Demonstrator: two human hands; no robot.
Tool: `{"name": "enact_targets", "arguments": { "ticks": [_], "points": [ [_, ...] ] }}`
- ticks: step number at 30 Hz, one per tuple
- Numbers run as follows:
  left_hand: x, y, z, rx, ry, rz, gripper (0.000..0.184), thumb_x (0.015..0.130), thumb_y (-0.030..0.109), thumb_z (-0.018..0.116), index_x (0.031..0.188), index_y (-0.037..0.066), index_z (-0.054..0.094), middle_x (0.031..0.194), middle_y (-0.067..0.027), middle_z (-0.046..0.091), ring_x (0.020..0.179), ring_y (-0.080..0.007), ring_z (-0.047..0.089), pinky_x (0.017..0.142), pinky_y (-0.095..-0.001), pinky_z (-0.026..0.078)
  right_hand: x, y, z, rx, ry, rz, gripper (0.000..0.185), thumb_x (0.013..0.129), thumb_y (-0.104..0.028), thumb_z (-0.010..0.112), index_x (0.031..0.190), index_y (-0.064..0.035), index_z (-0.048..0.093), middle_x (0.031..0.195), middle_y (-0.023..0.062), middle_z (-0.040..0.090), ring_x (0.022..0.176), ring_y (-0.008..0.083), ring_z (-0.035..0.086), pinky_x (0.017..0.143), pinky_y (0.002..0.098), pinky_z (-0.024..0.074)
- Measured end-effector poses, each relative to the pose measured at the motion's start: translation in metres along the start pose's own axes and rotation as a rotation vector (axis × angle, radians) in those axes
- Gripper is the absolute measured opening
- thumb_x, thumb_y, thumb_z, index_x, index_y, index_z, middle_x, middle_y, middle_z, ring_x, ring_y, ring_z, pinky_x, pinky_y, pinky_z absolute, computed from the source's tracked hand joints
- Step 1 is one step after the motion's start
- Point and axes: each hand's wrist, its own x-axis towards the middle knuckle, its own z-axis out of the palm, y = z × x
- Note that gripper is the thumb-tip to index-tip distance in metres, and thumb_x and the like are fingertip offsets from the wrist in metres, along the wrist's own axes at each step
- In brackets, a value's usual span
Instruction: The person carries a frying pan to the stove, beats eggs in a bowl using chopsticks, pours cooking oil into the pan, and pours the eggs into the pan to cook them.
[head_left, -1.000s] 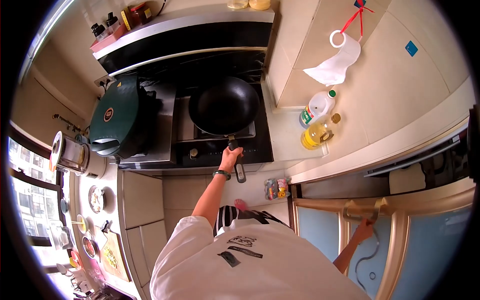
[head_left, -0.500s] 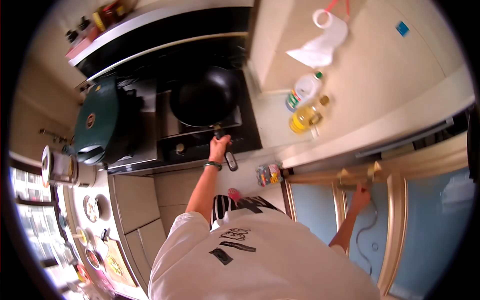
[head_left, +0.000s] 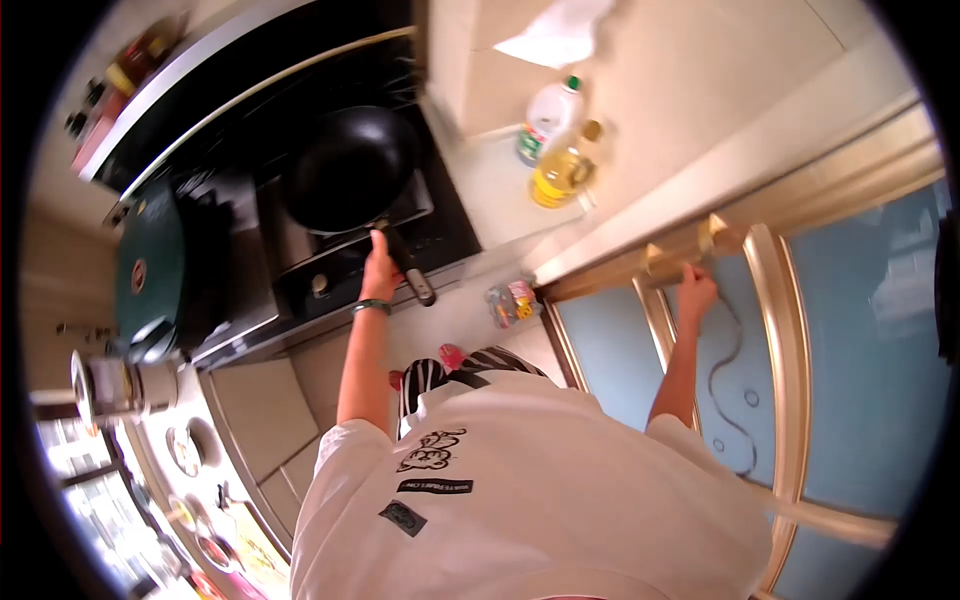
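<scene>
A black wok (head_left: 350,170) sits on the gas stove (head_left: 440,235), its black and grey handle (head_left: 410,270) pointing towards me. My left hand (head_left: 378,270), with a dark bracelet at the wrist, is right at the left side of that handle. Its thumb side points up and the other fingers are hidden, so their grip is unclear. On the right, my right hand (head_left: 695,292) has its fingers closed at a gold-coloured door handle (head_left: 660,265) on a blue-glass panelled door (head_left: 740,360).
An oil bottle (head_left: 562,178) and a white bottle with a green cap (head_left: 550,115) stand right of the stove. A plastic bottle (head_left: 512,303) is below the counter edge. A green appliance (head_left: 150,265) stands on the left. White paper (head_left: 555,35) hangs on the wall.
My left hand has shifted from over the wok handle to its left side, exposing more of the handle. The dark gap beyond the blue-glass door no longer shows. The view has turned.
</scene>
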Motion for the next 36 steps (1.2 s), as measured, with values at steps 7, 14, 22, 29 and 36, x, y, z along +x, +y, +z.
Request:
{"name": "enact_targets", "arguments": {
  "ticks": [7, 14, 22, 29, 36],
  "points": [
    [-0.082, -0.029, -0.04, 0.174, 0.293, 0.105, 0.061, 0.09, 0.062, 0.042, 0.112, 0.006, 0.057, 0.093, -0.008, 0.065, 0.075, -0.0165, 0.063, 0.059, -0.0296, 0.047, 0.009, 0.018, 0.011, -0.06, -0.05, -0.015, 0.034, 0.086, -0.034, 0.064, 0.084, -0.0003, 0.067, 0.07, 0.0137, 0.067, 0.058, 0.0243, 0.065, 0.056, 0.0379, 0.0515],
    [-0.182, -0.067, -0.144, 0.144, 0.376, 0.193, 0.042, 0.093, 0.046, 0.051, 0.095, 0.004, 0.058, 0.078, -0.0029, 0.062, 0.069, -0.0108, 0.058, 0.058, -0.0253, 0.046, -0.086, -0.252, -0.05, 0.061, -0.898, -0.143, 0.034, 0.091, -0.034, 0.058, 0.082, -0.0009, 0.062, 0.061, 0.0081, 0.062, 0.047, 0.0131, 0.057, 0.044, 0.0256, 0.0444],
    [-0.309, -0.07, -0.25, -0.205, 0.604, 0.296, 0.031, 0.096, 0.028, 0.054, 0.114, 0.003, 0.057, 0.095, -0.0066, 0.065, 0.08, -0.0112, 0.061, 0.069, -0.0246, 0.05, -0.364, -0.478, 0.164, -0.049, -1.527, -0.726, 0.047, 0.091, -0.042, 0.056, 0.077, 0.0025, 0.061, 0.06, 0.0075, 0.063, 0.048, 0.0144, 0.06, 0.044, 0.0268, 0.0479],
    [-0.412, -0.114, -0.335, -0.374, 0.941, 0.361, 0.023, 0.097, 0.023, 0.051, 0.112, 0.008, 0.059, 0.096, -0.0038, 0.067, 0.077, -0.0071, 0.061, 0.065, -0.0201, 0.047, -0.414, -0.518, 0.257, -0.206, -1.432, -0.621, 0.065, 0.088, -0.06, 0.05, 0.07, 0.002, 0.059, 0.059, 0.0092, 0.061, 0.045, 0.0177, 0.058, 0.041, 0.0291, 0.0475],
    [-0.451, -0.135, -0.348, -0.5, 1.03, 0.28, 0.024, 0.098, 0.025, 0.048, 0.114, 0.009, 0.058, 0.099, -0.0037, 0.067, 0.081, -0.008, 0.064, 0.066, -0.0196, 0.05, -0.42, -0.538, 0.246, -0.354, -1.352, -0.666, 0.06, 0.088, -0.057, 0.052, 0.069, 0.0004, 0.06, 0.058, 0.0057, 0.06, 0.045, 0.0157, 0.057, 0.04, 0.0282, 0.0468]
  ]
}}
